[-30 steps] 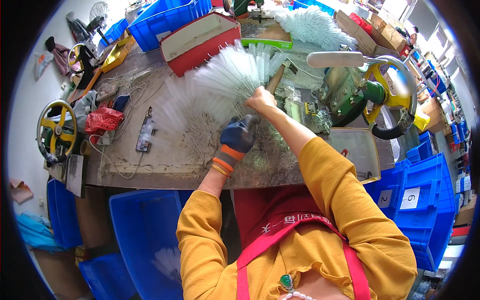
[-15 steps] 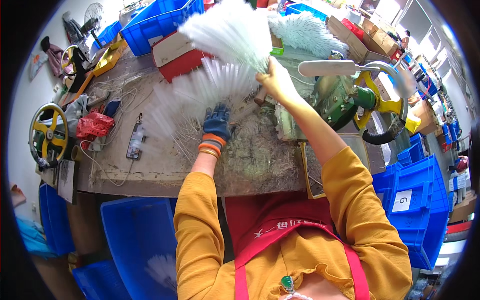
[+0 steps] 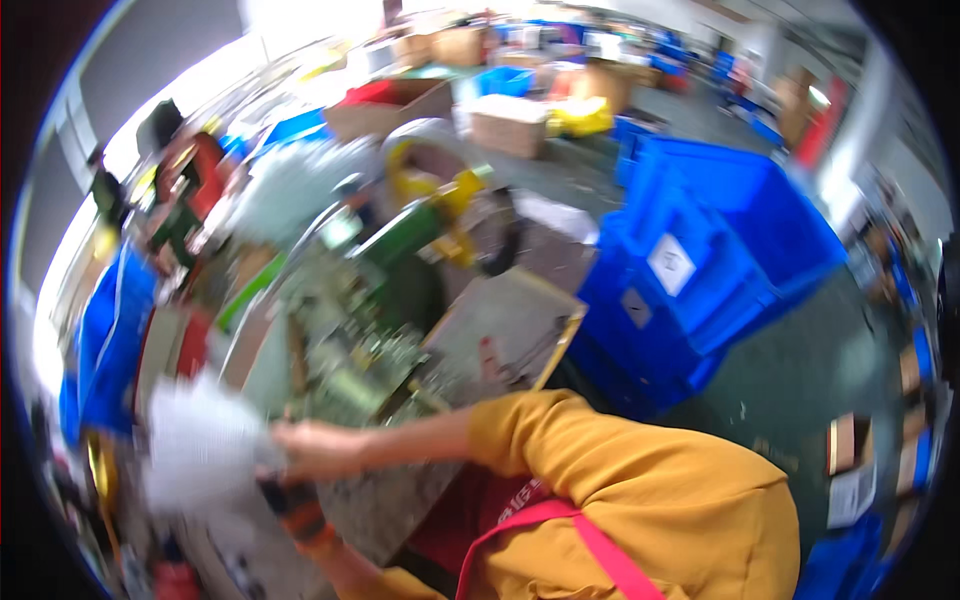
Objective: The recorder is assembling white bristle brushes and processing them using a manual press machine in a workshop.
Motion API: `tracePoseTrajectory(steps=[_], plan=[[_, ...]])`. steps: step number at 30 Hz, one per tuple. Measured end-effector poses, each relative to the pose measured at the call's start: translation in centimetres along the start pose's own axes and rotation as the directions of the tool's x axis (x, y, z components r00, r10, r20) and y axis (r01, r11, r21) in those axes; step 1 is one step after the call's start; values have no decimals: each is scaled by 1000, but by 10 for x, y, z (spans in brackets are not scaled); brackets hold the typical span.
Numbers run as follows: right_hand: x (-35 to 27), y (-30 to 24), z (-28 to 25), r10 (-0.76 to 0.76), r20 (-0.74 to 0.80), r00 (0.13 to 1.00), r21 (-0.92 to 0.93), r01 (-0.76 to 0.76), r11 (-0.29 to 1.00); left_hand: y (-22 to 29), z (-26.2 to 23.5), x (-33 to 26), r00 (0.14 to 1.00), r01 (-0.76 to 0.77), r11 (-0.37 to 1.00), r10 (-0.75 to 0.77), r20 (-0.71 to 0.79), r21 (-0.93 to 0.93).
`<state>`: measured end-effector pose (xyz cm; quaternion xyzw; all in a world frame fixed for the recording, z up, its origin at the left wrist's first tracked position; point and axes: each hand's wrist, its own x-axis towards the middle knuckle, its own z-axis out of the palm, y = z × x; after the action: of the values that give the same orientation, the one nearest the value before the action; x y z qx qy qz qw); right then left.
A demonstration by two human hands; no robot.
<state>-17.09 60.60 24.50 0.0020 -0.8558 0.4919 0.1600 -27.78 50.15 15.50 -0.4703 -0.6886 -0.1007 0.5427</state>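
A fan-shaped bundle of thin white bristle brushes (image 3: 200, 445) spreads out at the lower left, blurred by motion. My bare right hand (image 3: 318, 450) is closed round the gathered stem end of the bundle. Just below it, my left hand (image 3: 288, 500), in a dark blue glove with an orange cuff, is against the base of the same bundle. Smearing hides how its fingers lie.
A green machine (image 3: 395, 245) with a yellow handwheel stands on the workbench beyond my right arm. Stacked blue crates (image 3: 690, 270) are on the floor to the right. A fluffy white heap (image 3: 300, 190) lies behind the machine, near cardboard boxes (image 3: 510, 125).
The view has swung to the right. My left hand has come off the brushes spread on the bench and up beside my right hand, which still holds the bundle.
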Motion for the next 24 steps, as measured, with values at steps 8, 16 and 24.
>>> tracePoseTrajectory(steps=[8,16,24], plan=[[-31,6,19,14,-139,990,-92,-27,995,66,28,42,977,-66,984,97,188,-165],[-16,7,12,-16,-72,997,-89,9,996,50,-10,3,779,-18,999,36,627,-36],[-16,-5,16,-71,-195,978,-220,27,975,19,-94,3,238,374,-613,-663,710,-697]])
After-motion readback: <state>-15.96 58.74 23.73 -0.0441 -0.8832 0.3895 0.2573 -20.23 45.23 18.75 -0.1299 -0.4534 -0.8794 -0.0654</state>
